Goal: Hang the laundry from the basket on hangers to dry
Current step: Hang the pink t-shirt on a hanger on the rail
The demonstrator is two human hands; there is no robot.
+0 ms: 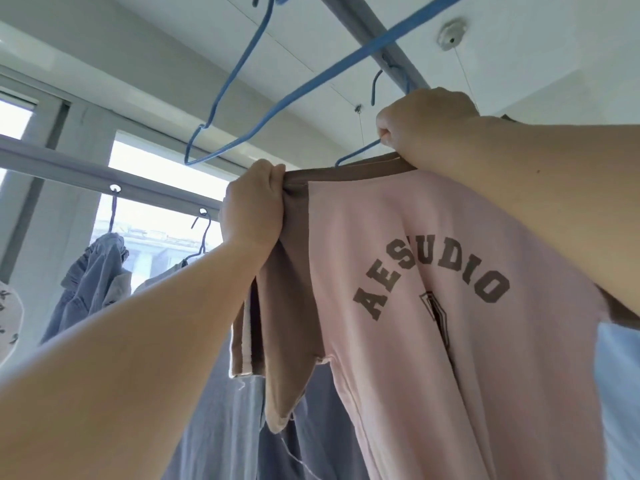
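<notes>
Head view shows the pink T-shirt (450, 306) up near the rail (363, 32), left hand (252, 206) gripping its brown shoulder and right hand (422, 123) closed round the blue hanger (360, 152); I judge the shirt may slip off if the shoulder sits unevenly.

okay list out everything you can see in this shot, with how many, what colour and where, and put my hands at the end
pink shirt: one, pink with brown shoulders and brown lettering, centre right, on a hanger
shirt's hanger: one, blue wire, at the shirt's neckline
empty hanger: one, blue wire, upper centre, hanging from the overhead rail
overhead rail: one, grey, running across the top
window rail: one, grey, left, with hanger holes
hung clothes: a few, grey-blue and pale, lower left on dark hangers
window: one, bright, behind the left rail
left hand: one, grips the shirt's brown shoulder
right hand: one, grips the hanger at the collar
</notes>
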